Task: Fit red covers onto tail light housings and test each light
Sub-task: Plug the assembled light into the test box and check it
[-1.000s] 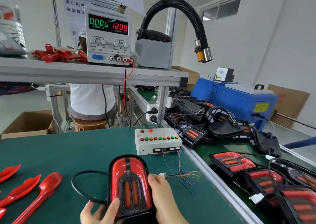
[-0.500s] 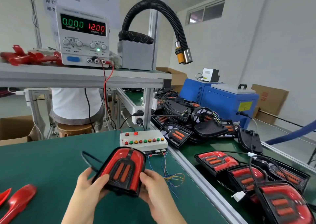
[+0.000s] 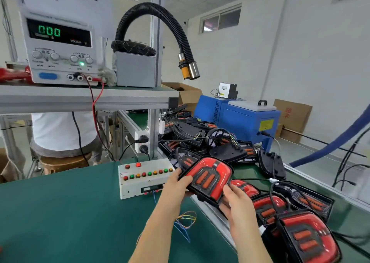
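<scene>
A tail light (image 3: 208, 177) with its red cover fitted and two orange bars in the middle hangs in the air over the metal rail at the bench's right edge. My left hand (image 3: 177, 181) grips its left side and my right hand (image 3: 236, 199) grips its lower right corner. A white test box (image 3: 144, 177) with coloured buttons stands on the green mat just left of my hands, with loose coloured wires (image 3: 185, 220) trailing from it. On the conveyor to the right lie several more covered tail lights (image 3: 309, 236).
A power supply (image 3: 58, 48) with a green display stands on the upper shelf, red covers (image 3: 12, 74) beside it. A pile of black housings (image 3: 202, 136) and a blue machine (image 3: 240, 118) sit behind the conveyor. A person in white sits beyond the bench.
Both hands have lifted the tail light off the green mat and carried it to the right, over the rail toward the conveyor. My view has turned right.
</scene>
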